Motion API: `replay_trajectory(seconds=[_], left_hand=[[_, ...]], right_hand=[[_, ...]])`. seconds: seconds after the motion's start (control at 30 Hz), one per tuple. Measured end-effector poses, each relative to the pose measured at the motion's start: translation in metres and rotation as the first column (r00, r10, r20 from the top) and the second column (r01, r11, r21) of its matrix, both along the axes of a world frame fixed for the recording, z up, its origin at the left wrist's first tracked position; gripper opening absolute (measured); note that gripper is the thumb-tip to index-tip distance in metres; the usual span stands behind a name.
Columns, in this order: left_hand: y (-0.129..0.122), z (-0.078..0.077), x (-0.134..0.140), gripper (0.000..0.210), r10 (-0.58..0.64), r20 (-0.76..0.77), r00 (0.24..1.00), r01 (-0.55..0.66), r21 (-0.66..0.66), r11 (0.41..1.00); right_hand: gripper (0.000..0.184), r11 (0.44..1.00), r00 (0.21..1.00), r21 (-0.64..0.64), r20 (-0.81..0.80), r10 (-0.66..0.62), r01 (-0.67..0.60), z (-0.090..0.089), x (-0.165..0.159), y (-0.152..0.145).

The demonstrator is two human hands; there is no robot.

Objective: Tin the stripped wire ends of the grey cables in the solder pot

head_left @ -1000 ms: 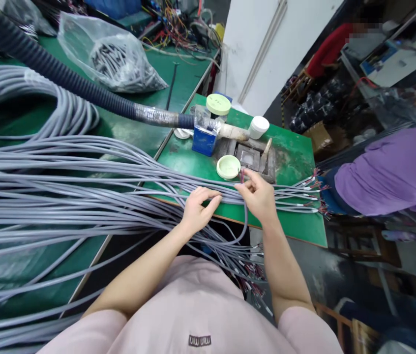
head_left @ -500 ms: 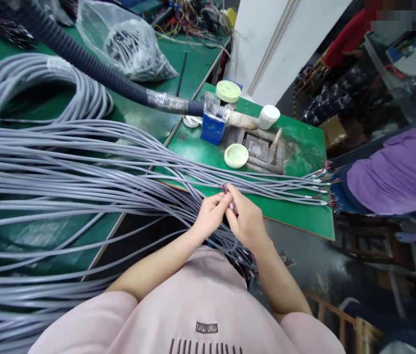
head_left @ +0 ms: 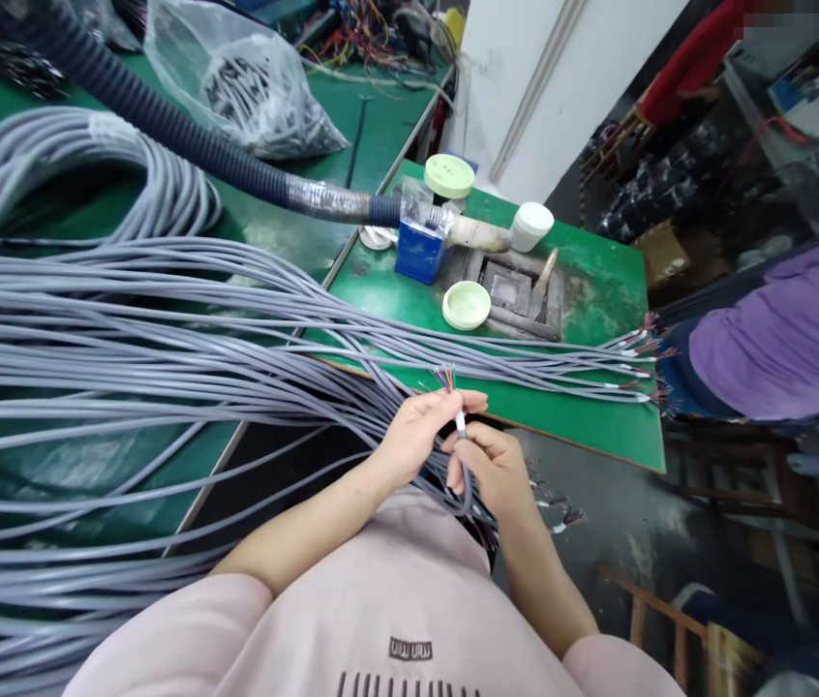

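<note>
A grey cable [head_left: 467,484] bends upward in front of my body, its end bearing a white sleeve [head_left: 460,420] and a fan of thin coloured wires [head_left: 445,378]. My left hand [head_left: 420,426] pinches that end at the base of the wires. Just below, my right hand [head_left: 493,465] grips the grey jacket between thumb and fingers. Many more grey cables [head_left: 235,353] run in from the left, behind both hands. Several of them lie across the green table with their stripped ends [head_left: 649,373] at its right edge.
Beyond the cables stand a small square solder pot [head_left: 511,290], a pale green open tub [head_left: 466,305], a white cup [head_left: 531,227] and a blue box [head_left: 418,254] under a black hose [head_left: 235,160]. A cable coil [head_left: 163,184] lies left. A person in purple [head_left: 794,329] is at the right.
My right hand has moved down along the cable, away from the wire tips. The coloured wires now stand spread above my left hand, and the white sleeve shows between the hands.
</note>
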State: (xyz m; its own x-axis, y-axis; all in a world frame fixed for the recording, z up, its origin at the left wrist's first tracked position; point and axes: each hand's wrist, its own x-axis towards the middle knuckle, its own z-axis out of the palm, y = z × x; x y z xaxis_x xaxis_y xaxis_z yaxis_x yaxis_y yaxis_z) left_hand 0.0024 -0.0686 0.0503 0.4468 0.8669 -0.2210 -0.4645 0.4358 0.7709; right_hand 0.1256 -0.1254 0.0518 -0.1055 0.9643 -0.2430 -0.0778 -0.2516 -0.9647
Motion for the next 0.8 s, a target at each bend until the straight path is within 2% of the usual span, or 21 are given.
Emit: replay_trajectory(seconds=[0.1,0.2,0.6,0.8], left_hand=[[-0.001,-0.002,0.0,0.03,0.157,-0.194,0.968,-0.122,0.181,0.976],[0.0,-0.003,-0.002,0.034,0.237,-0.301,0.924,-0.144,0.299,0.943],[-0.002,-0.001,-0.003,0.036,0.167,-0.299,0.94,-0.081,0.279,0.957],[-0.003,-0.001,-0.004,0.037,0.144,-0.28,0.949,-0.068,0.264,0.962]], right_hand=[[0.021,0.997,0.994,0.03,0.079,-0.069,0.067,0.003,-0.003,-0.001],[0.018,0.994,0.985,0.029,0.134,-0.105,0.101,0.005,-0.006,-0.003],[0.02,0.993,0.973,0.053,0.204,-0.111,0.102,0.002,-0.007,-0.01],[0.02,0.994,0.978,0.055,0.184,-0.098,0.089,0.001,-0.006,-0.012]])
